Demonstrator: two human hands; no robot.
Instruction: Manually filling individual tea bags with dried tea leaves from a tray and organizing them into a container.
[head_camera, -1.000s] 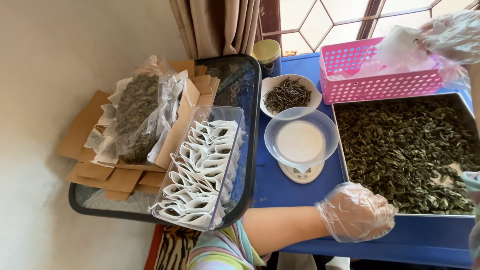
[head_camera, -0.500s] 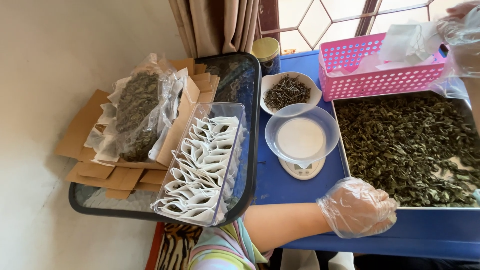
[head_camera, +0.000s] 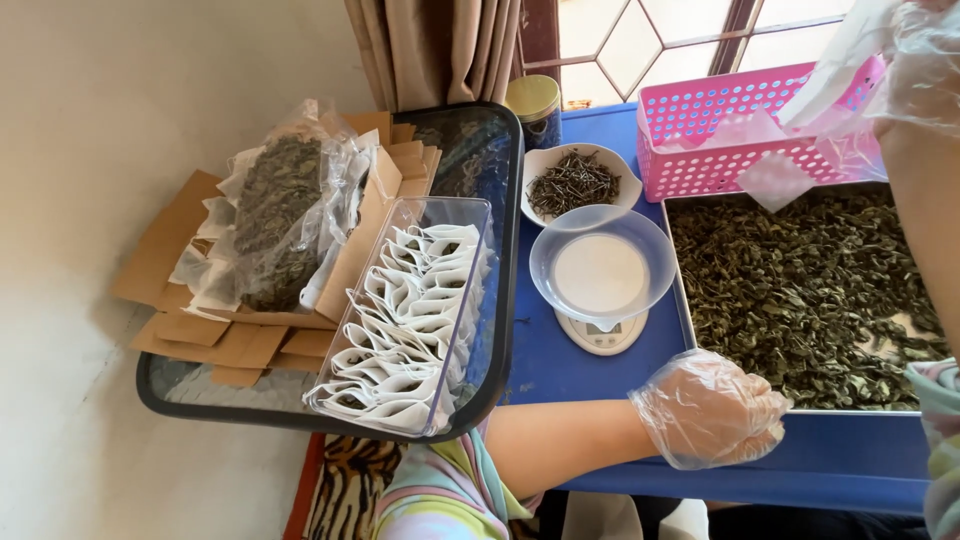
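Head view: blue surface (head_camera: 600, 375) carries, largest first, a metal tray (head_camera: 680, 300) of dried green leaves (head_camera: 800, 290) along its right edge, a pink basket (head_camera: 730, 140) at the far right corner, a clear bowl (head_camera: 602, 268) on a small white scale (head_camera: 600, 335) near the middle, and a white dish (head_camera: 575, 180) of dark twigs at the far edge beside a gold-lidded jar (head_camera: 533, 105).

Black tray (head_camera: 500, 250) adjoins the surface's left edge and holds cardboard sleeves (head_camera: 200, 330), a bag of leaves (head_camera: 280, 215) and a clear box (head_camera: 410, 320) of white filter bags.

Left hand (head_camera: 712, 410), in a clear glove, rests curled into a loose fist at the near edge, just beside the metal tray's near left corner.

Right hand (head_camera: 915, 60), gloved, is raised above the basket, pinching a white filter bag (head_camera: 835, 65).
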